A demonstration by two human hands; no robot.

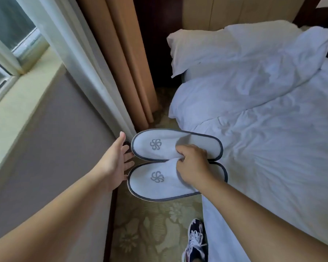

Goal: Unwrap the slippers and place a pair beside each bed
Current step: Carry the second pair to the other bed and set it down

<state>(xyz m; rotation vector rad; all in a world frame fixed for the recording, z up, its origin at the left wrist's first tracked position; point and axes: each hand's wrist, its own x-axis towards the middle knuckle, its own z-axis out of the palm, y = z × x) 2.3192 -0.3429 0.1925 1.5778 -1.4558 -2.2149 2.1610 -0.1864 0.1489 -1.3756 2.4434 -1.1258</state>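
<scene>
Placing is the step in hand: the pair of slippers (159, 163) is already out of any wrapping, with no film visible on it. The right hand (192, 163) pinches both uppers together at their openings and holds the pair side by side, toes pointing toward the window wall, above the strip of patterned carpet (151, 229) between that wall and the bed (273, 148). The heel ends overlap the edge of the white duvet in this view; whether they touch it cannot be told. The left hand (116, 159) is released, fingers spread, its fingertips just beside the toe ends, grasping nothing. One shoe (195, 241) of the person stands on the carpet near the bed skirt. By judgement, the next move calls for lowering the pair flat onto the carpet beside the bed, soles down and parallel, then releasing the pinch. Keep the pair clear of the hanging curtain (106, 72).
</scene>
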